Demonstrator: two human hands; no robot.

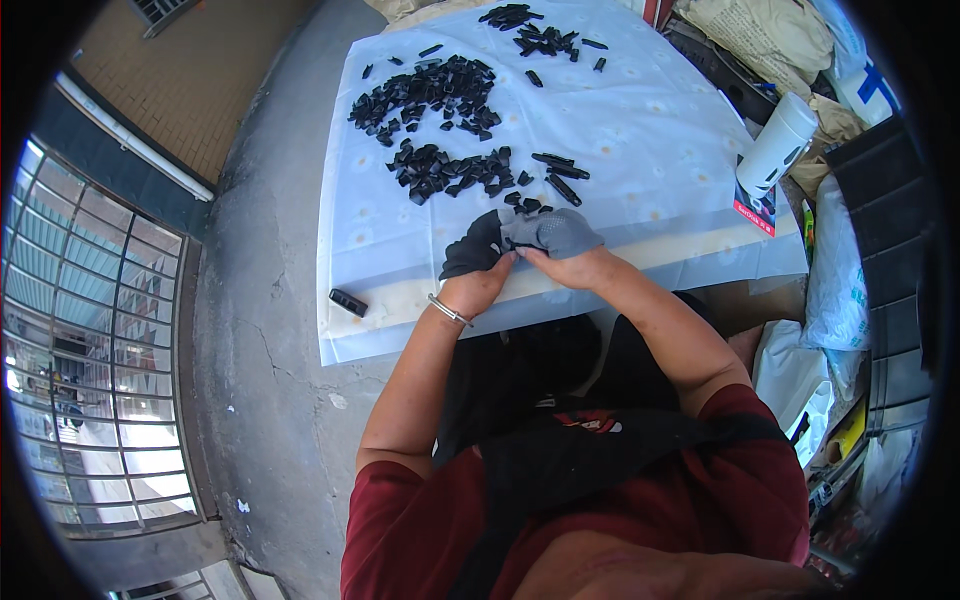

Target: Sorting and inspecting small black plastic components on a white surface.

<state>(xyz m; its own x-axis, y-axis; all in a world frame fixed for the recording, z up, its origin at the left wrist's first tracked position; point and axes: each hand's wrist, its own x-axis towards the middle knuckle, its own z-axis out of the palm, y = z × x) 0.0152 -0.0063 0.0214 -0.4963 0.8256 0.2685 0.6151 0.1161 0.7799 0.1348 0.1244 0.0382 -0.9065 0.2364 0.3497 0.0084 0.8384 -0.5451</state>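
Observation:
My left hand [474, 262], in a dark fingerless glove, meets my right hand [556, 242], in a grey one, over the near edge of the table. The thumbs come together and the fingers of both are closed. Whatever they grip is hidden between them. Just beyond my fingertips lie a few small black plastic pieces [527, 204]. Longer black pieces [563, 172] rest a little farther to the right. A loose pile of small black pieces [450, 174] spreads beyond my left hand, with a larger pile [430, 95] behind it.
A white patterned cloth [620, 130] covers the table. More black parts [545, 40] lie at its far side, and one black part [348, 302] sits near the left corner. A white bottle [778, 145] stands on a red-and-black card at the right. Bags [838, 270] crowd the right side.

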